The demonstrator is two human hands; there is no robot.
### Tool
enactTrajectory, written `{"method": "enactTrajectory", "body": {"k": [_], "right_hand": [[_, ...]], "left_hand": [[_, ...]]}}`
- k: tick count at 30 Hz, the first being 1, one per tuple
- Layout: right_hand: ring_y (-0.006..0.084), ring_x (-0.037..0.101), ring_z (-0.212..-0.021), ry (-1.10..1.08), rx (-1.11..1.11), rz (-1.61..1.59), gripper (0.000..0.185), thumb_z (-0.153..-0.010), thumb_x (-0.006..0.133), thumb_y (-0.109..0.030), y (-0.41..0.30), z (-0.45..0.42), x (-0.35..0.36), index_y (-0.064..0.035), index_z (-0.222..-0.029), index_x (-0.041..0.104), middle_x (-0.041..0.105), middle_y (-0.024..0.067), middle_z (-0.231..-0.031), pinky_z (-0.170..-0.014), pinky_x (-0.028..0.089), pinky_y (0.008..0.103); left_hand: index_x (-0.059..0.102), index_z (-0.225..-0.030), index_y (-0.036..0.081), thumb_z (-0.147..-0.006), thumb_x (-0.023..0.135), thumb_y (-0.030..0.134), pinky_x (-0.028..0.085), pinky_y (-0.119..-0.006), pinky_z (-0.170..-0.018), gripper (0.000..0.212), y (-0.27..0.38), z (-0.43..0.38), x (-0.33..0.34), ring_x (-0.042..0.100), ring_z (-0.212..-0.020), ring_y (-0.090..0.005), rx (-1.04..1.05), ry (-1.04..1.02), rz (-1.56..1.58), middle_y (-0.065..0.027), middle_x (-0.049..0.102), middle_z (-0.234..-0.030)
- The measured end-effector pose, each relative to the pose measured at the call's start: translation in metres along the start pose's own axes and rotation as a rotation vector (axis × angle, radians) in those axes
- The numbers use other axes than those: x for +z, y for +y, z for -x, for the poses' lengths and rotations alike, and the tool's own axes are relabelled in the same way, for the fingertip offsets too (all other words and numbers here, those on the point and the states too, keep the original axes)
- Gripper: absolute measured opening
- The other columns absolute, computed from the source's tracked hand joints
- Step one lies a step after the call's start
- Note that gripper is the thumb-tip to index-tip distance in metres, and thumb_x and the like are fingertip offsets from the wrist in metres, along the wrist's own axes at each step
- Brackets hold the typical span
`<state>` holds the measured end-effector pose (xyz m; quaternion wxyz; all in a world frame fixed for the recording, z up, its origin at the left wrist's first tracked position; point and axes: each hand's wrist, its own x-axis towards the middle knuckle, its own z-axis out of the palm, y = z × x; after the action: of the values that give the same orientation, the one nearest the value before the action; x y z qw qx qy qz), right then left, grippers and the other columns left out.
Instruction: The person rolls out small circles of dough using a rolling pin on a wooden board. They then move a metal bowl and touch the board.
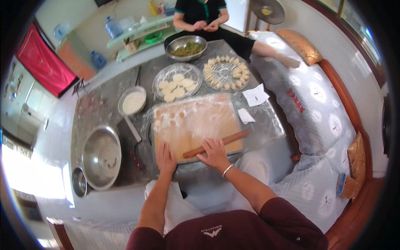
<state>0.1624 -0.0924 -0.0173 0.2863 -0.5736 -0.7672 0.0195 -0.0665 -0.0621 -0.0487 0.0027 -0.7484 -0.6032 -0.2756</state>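
My right hand (215, 153) grips a wooden rolling pin (232, 137), which lies slantwise over the near right part of a floured wooden board (200, 122). My left hand (165, 158) rests palm down on the board's near left edge; no object shows in it. A small pale dough piece (157, 123) sits at the board's left side, beside several small round spots that could be dough or bare wood. Beyond the board, a round tray (197, 72) carries several flat dough wrappers (178, 92). Filled dumplings (215, 82) ring a second tray (223, 71) to its right.
Left of the board are a bowl of flour (133, 102), a cleaver (128, 129) and a large steel basin (101, 156). A steel bowl of green filling (187, 49) stands at the far end, before a seated person (200, 18) with both hands together. White papers (255, 95) lie right.
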Motion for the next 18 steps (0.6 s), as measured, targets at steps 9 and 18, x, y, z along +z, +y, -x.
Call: {"method": "enactTrajectory", "body": {"k": [9,18], "right_hand": [[0.0271,0.044,-0.1,0.042,0.023,0.044,0.041,-0.064,0.066,-0.035,0.003,0.003,-0.01,-0.0094,-0.094,0.054,0.048,0.0098,-0.11,-0.088,0.03,0.0427],[0.027,0.044,-0.099,0.009,-0.009,0.045,0.042,-0.065,0.066,-0.036,-0.002,-0.001,-0.011,-0.0094,-0.095,0.052,0.047,0.0093,-0.111,-0.089,0.029,0.0432]], "left_hand": [[0.052,-0.102,0.002,-0.072,0.06,0.013,0.038,-0.039,-0.085,0.033,0.0,-0.064,-0.005,0.046,-0.101,-0.031,-0.169,0.075,0.203,-0.0143,0.05,-0.103],[0.053,-0.105,0.003,-0.07,0.062,0.014,0.039,-0.036,-0.084,0.037,-0.021,-0.119,0.008,0.048,-0.098,-0.0298,-0.239,-0.082,0.187,-0.0134,0.051,-0.101]]}}
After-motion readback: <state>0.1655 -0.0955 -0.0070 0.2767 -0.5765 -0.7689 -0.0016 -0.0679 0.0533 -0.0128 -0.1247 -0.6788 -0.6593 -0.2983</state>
